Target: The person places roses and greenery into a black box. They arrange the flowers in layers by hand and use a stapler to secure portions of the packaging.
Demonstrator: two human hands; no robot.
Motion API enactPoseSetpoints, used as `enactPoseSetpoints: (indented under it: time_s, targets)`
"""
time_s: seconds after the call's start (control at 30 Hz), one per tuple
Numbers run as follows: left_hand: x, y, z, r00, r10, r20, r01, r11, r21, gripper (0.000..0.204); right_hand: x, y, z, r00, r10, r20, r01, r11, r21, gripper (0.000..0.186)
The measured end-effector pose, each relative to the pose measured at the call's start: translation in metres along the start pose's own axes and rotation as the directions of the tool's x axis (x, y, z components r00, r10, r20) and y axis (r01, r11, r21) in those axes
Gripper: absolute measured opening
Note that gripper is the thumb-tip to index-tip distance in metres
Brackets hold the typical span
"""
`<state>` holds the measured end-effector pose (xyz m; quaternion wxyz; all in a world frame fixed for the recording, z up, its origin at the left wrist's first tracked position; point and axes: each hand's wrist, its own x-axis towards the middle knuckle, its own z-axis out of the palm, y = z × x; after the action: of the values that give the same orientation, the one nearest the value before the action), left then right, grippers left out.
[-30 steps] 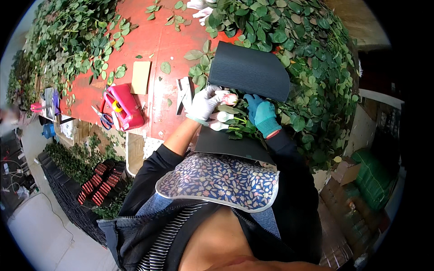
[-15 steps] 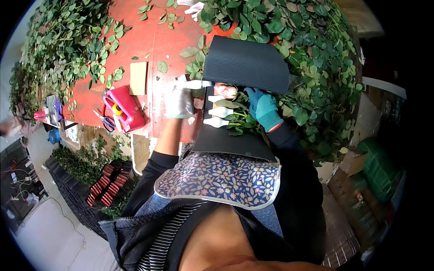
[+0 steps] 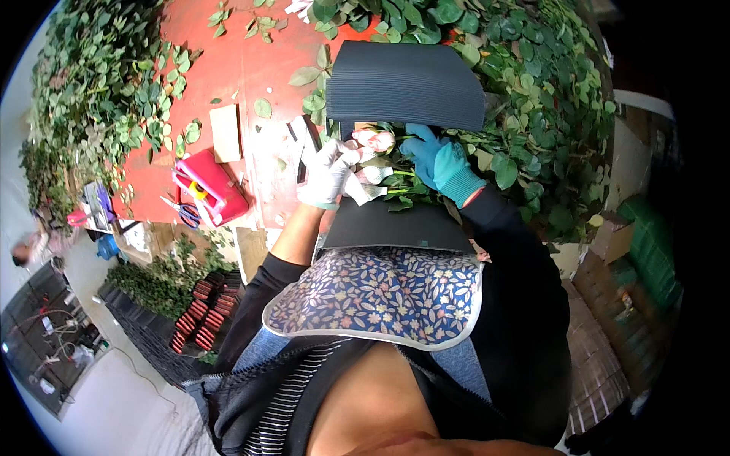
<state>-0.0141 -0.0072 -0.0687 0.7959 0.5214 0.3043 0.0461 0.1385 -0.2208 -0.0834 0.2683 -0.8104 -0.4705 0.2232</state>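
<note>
My left hand (image 3: 327,176), in a white glove, has its fingers closed on a white mesh sleeve (image 3: 363,155) beside a bare pink rose (image 3: 373,140). My right hand (image 3: 439,163), in a blue-teal glove, pinches around the stem just behind that rose; its fingertips are partly hidden by leaves. Below the rose lie other flower heads in white sleeves (image 3: 373,175), their leafy stems pointing right. They rest between two flaps of dark corrugated sheet: an upper ribbed flap (image 3: 407,87) and a lower smooth flap (image 3: 395,227) near my apron.
Heaps of leafy stems (image 3: 559,114) crowd the right side, and another heap (image 3: 99,83) the far left of the red table (image 3: 220,61). A pink dispenser (image 3: 215,186), scissors (image 3: 185,213) and a beige card (image 3: 225,133) sit left. Another person (image 3: 34,251) stands at far left.
My left hand has moved right and toward the pink rose, from beside the flower row. My right hand stays by the stem. The whole view has shifted slightly.
</note>
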Motion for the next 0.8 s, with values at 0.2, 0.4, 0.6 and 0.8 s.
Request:
enactPoseSetpoints:
  time_s: [0.2,0.4,0.6,0.8]
  targets:
    - [0.000,0.017,-0.069,0.950,0.201,-0.240,-0.135,0.955,0.264,0.007,0.006,-0.010,-0.012,1.000,-0.028,-0.011,0.028,1.000,-0.006,0.032]
    - [-0.123,0.024,-0.213,0.917,-0.396,-0.056,0.164,0.244,0.956,0.031,0.002,-0.019,-0.048,0.995,-0.071,0.075,0.054,0.976,0.211,0.038]
    - [-0.116,0.017,-0.145,0.988,-0.155,0.013,-0.037,-0.155,0.987,0.023,-0.004,-0.042,-0.052,0.980,-0.073,0.186,0.079,0.997,-0.025,0.034]
    - [-0.019,0.028,-0.020,0.882,0.117,0.456,-0.469,0.130,0.874,0.023,-0.002,-0.037,-0.042,0.981,-0.112,0.157,0.135,0.981,-0.141,0.030]
